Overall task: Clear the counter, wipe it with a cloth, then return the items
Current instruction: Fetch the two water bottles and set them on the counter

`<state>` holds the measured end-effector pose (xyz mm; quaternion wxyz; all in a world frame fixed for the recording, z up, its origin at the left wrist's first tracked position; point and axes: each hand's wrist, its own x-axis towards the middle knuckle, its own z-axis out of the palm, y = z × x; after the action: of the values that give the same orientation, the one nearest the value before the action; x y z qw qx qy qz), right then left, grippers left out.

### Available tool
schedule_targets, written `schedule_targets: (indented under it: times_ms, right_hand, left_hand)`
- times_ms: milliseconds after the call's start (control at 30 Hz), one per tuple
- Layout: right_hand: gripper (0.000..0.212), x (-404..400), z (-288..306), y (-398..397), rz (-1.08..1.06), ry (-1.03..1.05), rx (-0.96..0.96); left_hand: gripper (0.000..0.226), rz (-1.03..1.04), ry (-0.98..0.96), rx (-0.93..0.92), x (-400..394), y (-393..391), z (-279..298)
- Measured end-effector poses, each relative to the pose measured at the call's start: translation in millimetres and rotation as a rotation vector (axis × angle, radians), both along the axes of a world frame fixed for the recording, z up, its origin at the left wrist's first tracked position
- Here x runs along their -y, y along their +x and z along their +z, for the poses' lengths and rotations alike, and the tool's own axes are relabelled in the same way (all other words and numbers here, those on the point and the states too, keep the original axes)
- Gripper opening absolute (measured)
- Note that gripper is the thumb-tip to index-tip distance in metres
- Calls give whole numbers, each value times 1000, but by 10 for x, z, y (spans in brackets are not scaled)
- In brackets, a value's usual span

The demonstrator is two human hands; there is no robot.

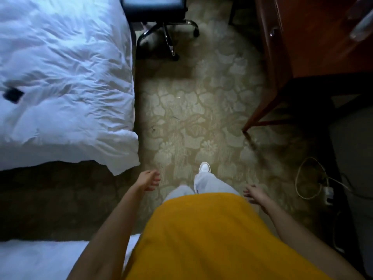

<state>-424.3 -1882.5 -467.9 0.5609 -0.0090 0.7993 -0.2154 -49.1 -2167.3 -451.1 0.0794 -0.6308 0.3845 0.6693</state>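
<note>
I stand on a patterned carpet, looking down at my legs and yellow shirt. My left hand (149, 179) hangs at my side with loose fingers and holds nothing. My right hand (254, 194) hangs on the other side, also with nothing in it. A reddish wooden desk (314, 43) fills the top right; only its side, a drawer knob and one leg show. A blurred clear object (363, 27) lies on its top at the frame edge. No cloth is in view.
A bed with a white duvet (64, 81) stands at left, with a small dark object (13, 94) on it. A second bed corner (40, 259) is at bottom left. A black office chair (161, 21) stands ahead. A power strip with cables (323, 188) lies at right.
</note>
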Motion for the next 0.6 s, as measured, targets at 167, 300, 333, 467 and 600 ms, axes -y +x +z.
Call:
schedule_targets:
  times_ms: [167, 300, 333, 467, 600]
  right_hand:
    - [15, 1650, 149, -885, -39, -181, -85]
    - [15, 2576, 199, -1412, -135, -270, -120]
    - [14, 2711, 168, -1512, -168, -260, -120]
    - [19, 3033, -9, -1879, -326, -196, -97]
    - [22, 3324, 212, -2063, -542, -165, -162]
  left_hand:
    - [39, 34, 42, 142, 703, -161, 71]
    - [35, 22, 27, 158, 1583, -763, 6]
    - [35, -34, 29, 167, 1846, -992, -16]
    - [22, -193, 1, 128, 3044, -2219, -102]
    - [25, -422, -146, -1, 4052, -3743, 236]
